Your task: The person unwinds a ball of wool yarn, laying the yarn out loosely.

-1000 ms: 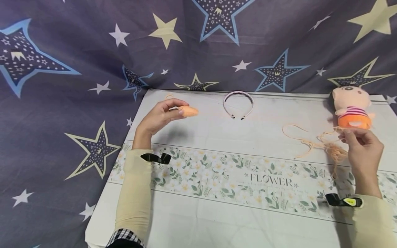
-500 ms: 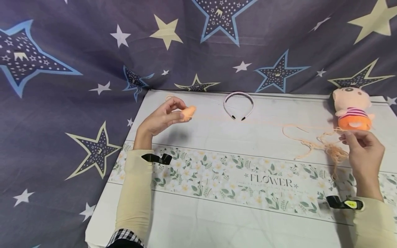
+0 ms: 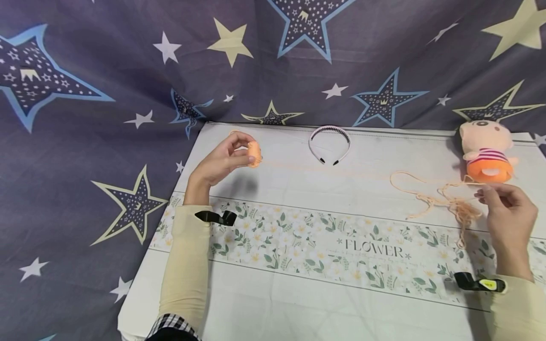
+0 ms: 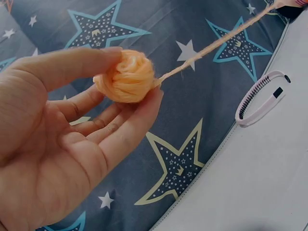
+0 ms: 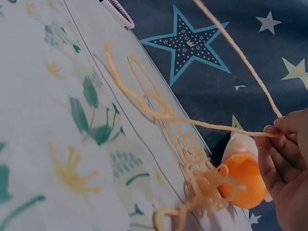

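Between thumb and fingers, my left hand (image 3: 223,160) pinches a small ball of orange yarn (image 4: 127,77) above the left part of the table. From the ball a strand of yarn (image 4: 211,46) runs taut across to my right hand (image 3: 509,215). There the thumb and fingertips pinch the strand, seen close in the right wrist view. A loose tangle of the same yarn (image 3: 462,208) hangs and lies just left of the right hand, and one length of it leads up to those fingertips (image 5: 276,132).
A plush toy (image 3: 488,151) in a striped top and orange shorts lies at the back right, just beyond the right hand. A pale headband (image 3: 329,130) lies at the back middle of the table (image 3: 298,303). A starry curtain (image 3: 273,80) hangs behind.
The left hand has turned the yarn ball from lying sideways to upright, its fingers shifting slightly. My right hand has moved slightly right and down, still pinching the strand.
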Motion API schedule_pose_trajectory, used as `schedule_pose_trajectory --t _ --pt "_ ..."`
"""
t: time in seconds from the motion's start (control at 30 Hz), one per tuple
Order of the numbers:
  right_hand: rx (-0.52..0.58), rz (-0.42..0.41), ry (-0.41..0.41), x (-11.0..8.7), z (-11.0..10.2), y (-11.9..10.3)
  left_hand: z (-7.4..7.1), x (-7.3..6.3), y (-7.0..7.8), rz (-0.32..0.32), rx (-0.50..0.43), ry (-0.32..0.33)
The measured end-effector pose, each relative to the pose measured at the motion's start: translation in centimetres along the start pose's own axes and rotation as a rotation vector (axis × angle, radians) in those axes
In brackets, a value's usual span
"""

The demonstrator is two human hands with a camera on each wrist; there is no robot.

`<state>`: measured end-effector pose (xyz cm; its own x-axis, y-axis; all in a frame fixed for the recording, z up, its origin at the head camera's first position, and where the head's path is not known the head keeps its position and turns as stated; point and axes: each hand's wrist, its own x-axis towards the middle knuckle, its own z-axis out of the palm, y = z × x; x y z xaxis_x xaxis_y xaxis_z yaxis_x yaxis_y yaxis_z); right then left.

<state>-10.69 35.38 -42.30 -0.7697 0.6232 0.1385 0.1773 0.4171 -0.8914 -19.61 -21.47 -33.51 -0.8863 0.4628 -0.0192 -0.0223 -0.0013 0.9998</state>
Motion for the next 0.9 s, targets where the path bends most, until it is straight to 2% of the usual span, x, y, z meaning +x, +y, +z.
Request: schedule_pose_trajectory --t 0.17,0.33,0.47,0.67,0.9 --pt "-0.021 0.004 0.009 0.1 -0.5 0.6 0.0 0.2 -0.1 0.000 0.040 0.030" --pt "-0.039 0.060 0.011 0.3 -1.1 0.9 -0.1 0.2 -0.2 0.013 0.036 0.029" --pt "-0.071 0.138 0.007 0.5 -1.5 1.3 -0.2 0.1 -0.1 0.018 0.055 0.013" --pt "-0.113 0.307 -0.003 0.6 -2.1 2.1 -0.4 0.1 -0.1 0.024 0.082 0.024" --pt "-0.101 0.379 0.002 0.5 -2.4 2.3 -0.7 -0.1 -0.1 0.039 0.071 0.037"
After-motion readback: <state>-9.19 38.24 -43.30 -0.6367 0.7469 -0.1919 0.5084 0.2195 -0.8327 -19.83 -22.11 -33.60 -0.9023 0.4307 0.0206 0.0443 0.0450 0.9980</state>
